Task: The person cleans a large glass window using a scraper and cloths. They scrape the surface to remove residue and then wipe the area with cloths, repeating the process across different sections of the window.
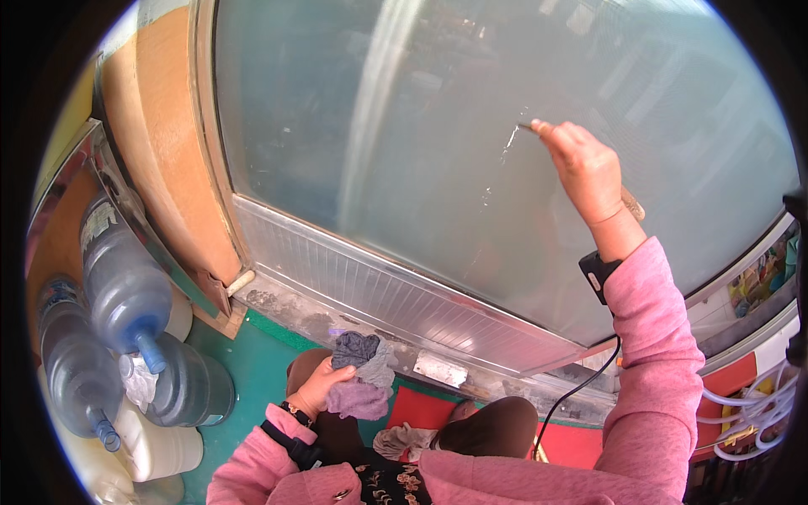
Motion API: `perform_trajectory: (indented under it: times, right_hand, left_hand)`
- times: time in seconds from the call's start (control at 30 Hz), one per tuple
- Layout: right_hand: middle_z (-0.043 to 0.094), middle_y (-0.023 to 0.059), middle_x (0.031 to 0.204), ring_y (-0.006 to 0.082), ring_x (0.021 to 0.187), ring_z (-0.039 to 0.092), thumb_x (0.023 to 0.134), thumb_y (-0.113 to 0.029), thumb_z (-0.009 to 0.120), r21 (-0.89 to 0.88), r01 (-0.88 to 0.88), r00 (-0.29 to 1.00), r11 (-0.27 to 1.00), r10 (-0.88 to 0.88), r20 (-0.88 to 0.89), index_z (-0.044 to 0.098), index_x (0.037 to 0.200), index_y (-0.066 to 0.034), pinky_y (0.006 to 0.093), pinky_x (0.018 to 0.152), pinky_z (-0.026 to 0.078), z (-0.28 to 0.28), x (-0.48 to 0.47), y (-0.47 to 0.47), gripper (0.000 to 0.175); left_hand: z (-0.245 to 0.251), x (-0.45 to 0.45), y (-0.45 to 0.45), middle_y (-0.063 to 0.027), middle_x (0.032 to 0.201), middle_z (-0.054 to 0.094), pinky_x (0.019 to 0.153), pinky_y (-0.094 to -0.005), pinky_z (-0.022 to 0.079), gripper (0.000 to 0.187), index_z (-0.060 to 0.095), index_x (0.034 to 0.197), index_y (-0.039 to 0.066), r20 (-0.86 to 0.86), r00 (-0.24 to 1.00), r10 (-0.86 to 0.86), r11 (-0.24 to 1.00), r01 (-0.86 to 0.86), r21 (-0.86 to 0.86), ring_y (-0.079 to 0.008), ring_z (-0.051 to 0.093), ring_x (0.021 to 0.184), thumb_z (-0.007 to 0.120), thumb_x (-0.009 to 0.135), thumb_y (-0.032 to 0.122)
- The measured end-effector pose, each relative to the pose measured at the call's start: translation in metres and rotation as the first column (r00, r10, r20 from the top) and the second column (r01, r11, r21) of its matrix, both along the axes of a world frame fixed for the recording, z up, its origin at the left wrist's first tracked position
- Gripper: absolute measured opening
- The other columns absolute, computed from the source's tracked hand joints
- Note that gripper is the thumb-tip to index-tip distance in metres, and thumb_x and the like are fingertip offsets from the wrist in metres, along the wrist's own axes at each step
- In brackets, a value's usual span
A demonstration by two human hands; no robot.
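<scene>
Raised against a large glass door pane (303,126), my right hand (584,167) grips a tool, perhaps a knife or scraper, whose thin tip meets the glass. The tool's worn handle end (634,204) sticks out behind my wrist. A broken line of white residue (509,146) runs down the pane from near the tip. Low over my knees, my left hand (319,386) holds a bunched grey and purple cloth (361,398). Another crumpled pale cloth (404,440) lies between my legs, near a red mat (421,407).
Below the glass is a ribbed metal door panel (379,278) above a stained sill (297,309). Large water bottles (126,284) and a white plastic jug (164,442) crowd the left. Coiled clear tubing (757,410) hangs at right. A black cable (584,385) runs from my right wrist strap.
</scene>
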State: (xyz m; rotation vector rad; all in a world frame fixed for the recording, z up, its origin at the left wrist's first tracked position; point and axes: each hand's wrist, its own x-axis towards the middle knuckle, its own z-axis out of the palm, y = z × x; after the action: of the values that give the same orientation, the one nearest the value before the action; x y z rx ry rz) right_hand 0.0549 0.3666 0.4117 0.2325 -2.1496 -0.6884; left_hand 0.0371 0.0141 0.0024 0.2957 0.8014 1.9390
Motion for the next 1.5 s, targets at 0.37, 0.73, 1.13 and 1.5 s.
perform_trajectory:
  times: [0.37, 0.73, 1.13, 1.5]
  right_hand:
    - [0.054, -0.0016, 0.072, 0.0149, 0.067, 0.059, 0.084, -0.01, 0.065, 0.038, -0.037, 0.999, 0.999, 0.036, 0.031, 0.066, 0.101, -0.0176, 0.0289, 0.053, 0.051, -0.012, -0.002, 0.0, 0.019]
    - [0.053, -0.0011, 0.071, 0.0142, 0.066, 0.059, 0.084, -0.01, 0.066, -0.02, -0.067, 0.998, 0.998, 0.067, -0.009, 0.066, 0.099, -0.0169, 0.0284, 0.052, 0.05, -0.013, -0.003, 0.005, 0.016]
    - [0.052, -0.0015, 0.071, 0.014, 0.066, 0.057, 0.082, -0.007, 0.065, -0.042, -0.099, 0.995, 0.994, 0.098, -0.028, 0.065, 0.102, -0.0176, 0.0288, 0.052, 0.05, -0.021, -0.002, 0.009, 0.022]
    - [0.053, -0.0026, 0.074, 0.014, 0.068, 0.058, 0.083, -0.008, 0.063, 0.087, 0.003, 0.996, 0.996, -0.011, 0.088, 0.065, 0.105, -0.0184, 0.0281, 0.052, 0.051, -0.019, 0.002, 0.014, 0.024]
  left_hand:
    - [0.028, 0.007, 0.006, 0.0026, 0.093, 0.061, 0.077, -0.028, 0.05, 0.024, 0.061, 0.111, 0.006, 0.014, 0.996, 0.084, 0.991, -0.082, -0.108, -0.0085, 0.058, 0.082, 0.067, 0.089, 0.014]
    - [0.017, 0.005, 0.005, 0.0037, 0.092, 0.061, 0.075, -0.0274, 0.049, 0.022, 0.062, 0.109, 0.006, 0.009, 0.996, 0.086, 0.992, -0.085, -0.094, -0.0075, 0.057, 0.081, 0.067, 0.089, 0.014]
    - [0.017, 0.005, 0.001, -0.0028, 0.111, 0.061, 0.087, -0.0347, 0.048, 0.041, 0.053, 0.125, 0.005, 0.019, 0.998, 0.057, 0.993, -0.055, -0.108, -0.0164, 0.059, 0.097, 0.067, 0.088, 0.015]
    - [0.022, 0.007, 0.003, 0.0052, 0.087, 0.059, 0.073, -0.0253, 0.047, 0.019, 0.062, 0.106, 0.008, -0.004, 0.996, 0.094, 0.988, -0.094, -0.124, -0.0057, 0.054, 0.078, 0.067, 0.089, 0.013]
